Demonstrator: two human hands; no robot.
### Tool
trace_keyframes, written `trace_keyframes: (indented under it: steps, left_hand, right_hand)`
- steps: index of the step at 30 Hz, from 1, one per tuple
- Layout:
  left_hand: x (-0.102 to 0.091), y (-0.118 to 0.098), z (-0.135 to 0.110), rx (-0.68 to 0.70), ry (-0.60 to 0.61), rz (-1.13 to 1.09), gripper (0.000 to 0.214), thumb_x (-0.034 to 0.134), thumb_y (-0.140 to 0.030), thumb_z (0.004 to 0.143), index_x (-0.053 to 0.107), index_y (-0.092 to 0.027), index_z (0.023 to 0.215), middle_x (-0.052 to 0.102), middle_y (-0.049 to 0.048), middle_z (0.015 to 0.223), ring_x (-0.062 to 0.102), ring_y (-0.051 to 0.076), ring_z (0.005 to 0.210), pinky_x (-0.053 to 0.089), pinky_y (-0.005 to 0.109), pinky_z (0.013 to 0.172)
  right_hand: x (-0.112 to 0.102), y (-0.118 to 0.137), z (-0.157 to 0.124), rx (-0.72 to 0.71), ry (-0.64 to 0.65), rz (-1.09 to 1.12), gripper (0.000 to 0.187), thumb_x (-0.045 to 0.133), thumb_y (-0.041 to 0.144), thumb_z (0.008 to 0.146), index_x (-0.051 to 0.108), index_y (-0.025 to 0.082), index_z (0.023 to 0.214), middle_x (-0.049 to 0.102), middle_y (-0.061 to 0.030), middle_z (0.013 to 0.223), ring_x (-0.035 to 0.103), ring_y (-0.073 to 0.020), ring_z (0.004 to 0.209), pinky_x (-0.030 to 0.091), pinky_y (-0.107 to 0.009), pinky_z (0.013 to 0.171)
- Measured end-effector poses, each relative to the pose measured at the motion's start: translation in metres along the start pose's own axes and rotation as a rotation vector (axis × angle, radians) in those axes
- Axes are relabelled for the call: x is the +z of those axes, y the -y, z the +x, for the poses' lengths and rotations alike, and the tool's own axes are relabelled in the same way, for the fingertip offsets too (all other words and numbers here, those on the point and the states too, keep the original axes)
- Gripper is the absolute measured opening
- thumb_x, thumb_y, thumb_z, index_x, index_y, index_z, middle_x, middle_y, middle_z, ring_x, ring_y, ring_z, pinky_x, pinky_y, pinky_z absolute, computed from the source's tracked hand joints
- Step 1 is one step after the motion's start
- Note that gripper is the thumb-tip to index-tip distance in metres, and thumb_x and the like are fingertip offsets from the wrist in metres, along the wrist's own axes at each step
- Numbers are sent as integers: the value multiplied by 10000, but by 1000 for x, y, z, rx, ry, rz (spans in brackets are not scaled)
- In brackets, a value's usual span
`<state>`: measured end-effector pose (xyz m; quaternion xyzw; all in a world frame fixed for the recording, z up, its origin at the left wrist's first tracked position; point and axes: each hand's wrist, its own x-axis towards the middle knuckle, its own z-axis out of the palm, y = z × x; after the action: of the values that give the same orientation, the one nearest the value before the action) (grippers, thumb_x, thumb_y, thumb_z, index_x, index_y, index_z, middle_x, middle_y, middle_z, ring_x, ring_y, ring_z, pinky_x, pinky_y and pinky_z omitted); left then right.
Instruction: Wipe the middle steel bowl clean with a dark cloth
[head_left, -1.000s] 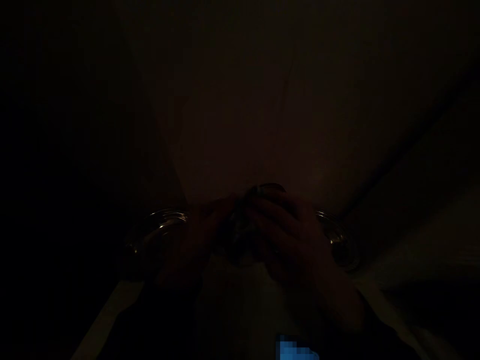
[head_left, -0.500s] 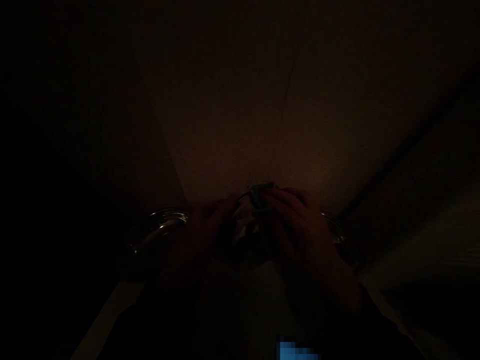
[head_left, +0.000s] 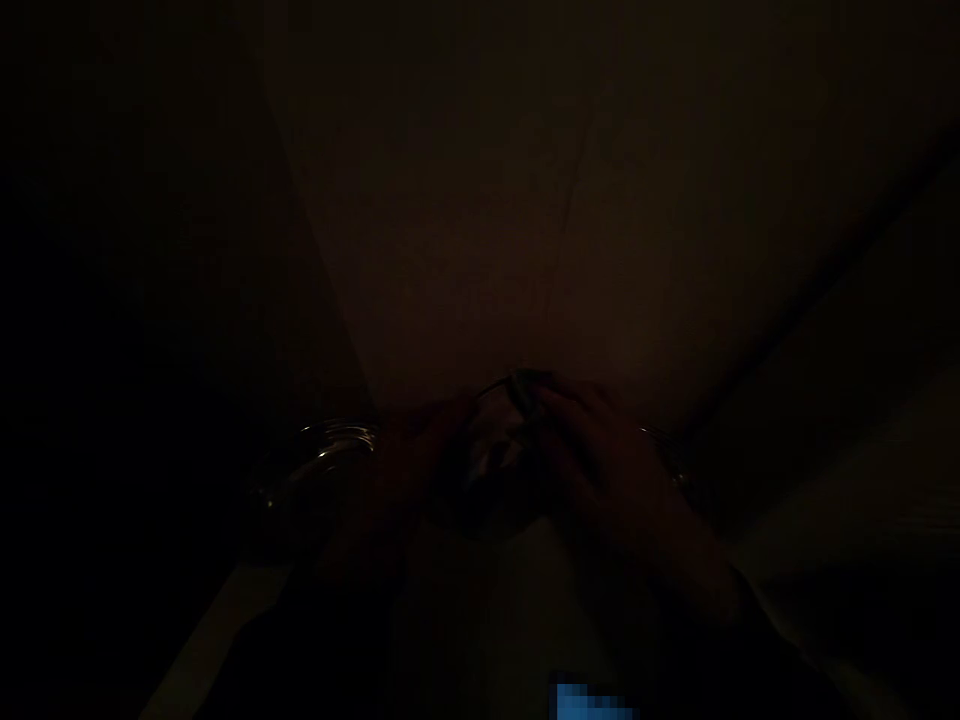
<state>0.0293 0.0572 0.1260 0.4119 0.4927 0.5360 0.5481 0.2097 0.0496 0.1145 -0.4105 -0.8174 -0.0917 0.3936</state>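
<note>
Very dim light hides most detail. A shiny, rounded metal piece [head_left: 491,455] sits between my hands, its lower part lost in shadow. My left hand [head_left: 416,455] is against its left side, with fingers curved round the edge. On the other side, my right hand [head_left: 611,455] presses a dark cloth [head_left: 527,388] onto the upper right of the metal. Behind my left wrist shows a round, polished metal thing [head_left: 330,450] with bright rim lines. Part of a similar shiny rim [head_left: 667,450] peeks out past my right hand.
A plain, pale surface [head_left: 465,260] with a thin seam rises behind the metal pieces. A dark line [head_left: 817,280] runs slantwise at the right. At lower left is a pale strip [head_left: 214,640]; a blurred blue patch [head_left: 592,703] lies at the bottom edge.
The picture has grown darker. My right hand and the cloth have shifted slightly over the metal, and less of the cloth shows. My left hand stays about where it was.
</note>
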Motion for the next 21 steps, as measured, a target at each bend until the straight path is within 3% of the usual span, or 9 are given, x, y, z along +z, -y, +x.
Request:
trace_keyframes:
  steps: [5,9,13,17,21]
  left_hand:
    - [-1,-4,0,-17,-47,46,345,741,-492,670,753,-175,807,759,42,802,702,189,762,521,233,619]
    - [-2,-4,0,-29,-54,60,326,741,-491,673,752,-178,762,750,28,731,694,171,687,509,222,576]
    - [-2,-6,0,-10,-63,65,257,743,-451,690,757,-200,746,755,7,743,697,151,712,506,197,592]
    - [-2,-8,0,-5,-80,75,254,737,-451,697,758,-202,738,754,6,732,697,155,708,502,202,583]
    - [-1,-9,-1,-15,-60,65,241,735,-443,705,757,-204,728,752,4,724,696,148,701,503,199,589]
  right_hand:
    - [-22,-24,-5,289,-114,32,250,598,350,857,613,200,1056,698,-63,954,664,-226,846,529,-353,727]
    - [-28,-26,-7,397,-218,-181,333,645,452,807,617,233,1057,696,-74,974,671,-259,828,514,-357,666]
    - [-28,-23,-5,523,-171,-187,461,580,574,809,624,216,1098,687,-110,1014,667,-300,860,515,-418,706]
    - [-29,-27,-6,496,-100,6,385,506,393,823,616,182,1127,668,-115,1052,657,-282,906,518,-416,756]
    - [-29,-34,-9,450,-107,-30,319,567,330,756,647,180,1026,649,-100,969,648,-255,823,521,-384,712]
